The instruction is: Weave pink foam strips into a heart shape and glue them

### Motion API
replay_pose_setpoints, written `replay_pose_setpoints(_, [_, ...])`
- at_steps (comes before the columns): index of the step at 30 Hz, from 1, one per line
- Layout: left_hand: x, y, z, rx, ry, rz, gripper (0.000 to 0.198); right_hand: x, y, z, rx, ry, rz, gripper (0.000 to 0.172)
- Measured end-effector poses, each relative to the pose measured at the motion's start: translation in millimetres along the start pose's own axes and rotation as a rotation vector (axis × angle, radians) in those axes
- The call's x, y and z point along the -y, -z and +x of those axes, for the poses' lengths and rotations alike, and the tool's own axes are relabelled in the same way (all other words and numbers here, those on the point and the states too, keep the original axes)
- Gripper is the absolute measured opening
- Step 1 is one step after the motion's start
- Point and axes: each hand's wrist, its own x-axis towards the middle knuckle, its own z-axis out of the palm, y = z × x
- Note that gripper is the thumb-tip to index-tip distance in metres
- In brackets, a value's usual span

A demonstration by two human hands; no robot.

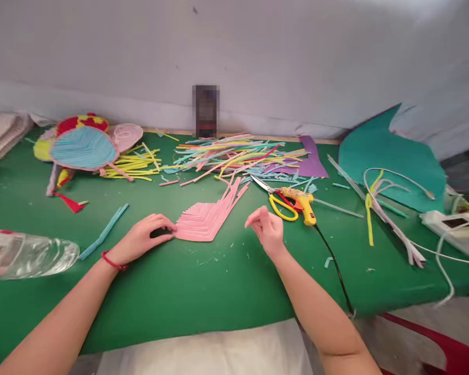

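Observation:
A pink leaf-shaped piece of pipe cleaners (198,221) lies flat on the green table, its loose ends fanning up and to the right. At its left corner, the thumb and fingers of my left hand (150,232) are closed on the edge. My right hand (266,229) is apart from the piece, off to its right. Its fingers are loosely bent and somewhat apart, with nothing visible in them. Just beyond that hand lie yellow-handled scissors (283,207) and a yellow glue gun (303,203).
Loose coloured pipe cleaners (234,156) are heaped at the back. Finished leaf shapes, one of them a blue leaf (84,148), sit at back left. A clear bottle (39,255) lies at left. Teal sheet (394,166), cables and a power strip (449,226) are at right.

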Motion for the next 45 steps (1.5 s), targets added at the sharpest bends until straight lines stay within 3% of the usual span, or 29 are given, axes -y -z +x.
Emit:
replay_pose_setpoints(2, [-0.5, -0.1, 1.9, -0.006, -0.006, 0.005, 0.025, 7.9, 14.3, -3.9, -0.074, 0.148, -0.121, 0.059])
replay_pose_setpoints(5, [-1.3, -0.1, 3.1, -0.013, -0.013, 0.009, 0.024, 12.0, 42.0, -1.7, -0.208, 0.169, -0.374, 0.057])
replay_pose_setpoints(9, [-2.9, 0.3, 2.4, -0.023, -0.015, 0.006, 0.024, -4.2, 96.0, 13.7, -0.334, -0.282, -0.853, 0.040])
replay_pose_setpoints(12, [-3.2, 0.2, 2.3, -0.024, -0.020, -0.004, 0.025, -27.5, 135.1, 17.9, -0.145, -0.661, -1.088, 0.046])
replay_pose_setpoints(14, [-2.3, -0.3, 2.5, -0.024, -0.022, -0.008, 0.026, -42.7, 150.8, 14.4, 0.019, -0.763, -1.057, 0.048])
replay_pose_setpoints(16, [-0.8, -1.0, 2.6, -0.025, -0.022, -0.009, 0.027, -54.0, 156.3, 8.9, 0.111, -0.696, -0.964, 0.044])
replay_pose_setpoints(19, [1.1, -1.8, 2.4, -0.023, -0.023, -0.010, 0.027, -61.0, 154.2, 4.7, 0.100, -0.616, -0.943, 0.040])
replay_pose_setpoints(25, [1.2, -1.3, 2.1, -0.018, -0.022, -0.007, 0.026, -60.5, 165.6, 23.9, 0.048, -0.688, -1.100, 0.042])
replay_pose_setpoints(31, [0.5, -2.5, 1.6, -0.035, -0.032, -0.025, 0.022, -72.3, 182.4, 40.9, 0.100, -0.721, -1.239, 0.045])
replay_pose_setpoints(34, [-1.3, -2.7, 1.2, -0.039, -0.037, -0.047, 0.020, -66.7, 167.3, 41.2, -0.035, -0.589, -1.212, 0.043])
replay_pose_setpoints(37, [-3.1, -2.4, 0.9, -0.042, -0.030, -0.057, 0.020, -42.5, 124.4, 35.2, -0.112, -0.262, -1.060, 0.034])
replay_pose_setpoints(41, [-4.1, -2.3, 0.8, -0.035, -0.024, -0.063, 0.020, 6.5, 44.2, 20.3, 0.171, 0.181, -0.751, 0.025])
replay_pose_setpoints(43, [-4.4, -2.2, 0.8, -0.035, -0.025, -0.065, 0.021, 25.1, 12.2, 15.9, 0.260, 0.290, -0.657, 0.027])
replay_pose_setpoints(45, [-4.8, -2.0, 0.8, -0.040, -0.024, -0.065, 0.021, 31.1, -7.4, 16.6, 0.276, 0.293, -0.576, 0.029])
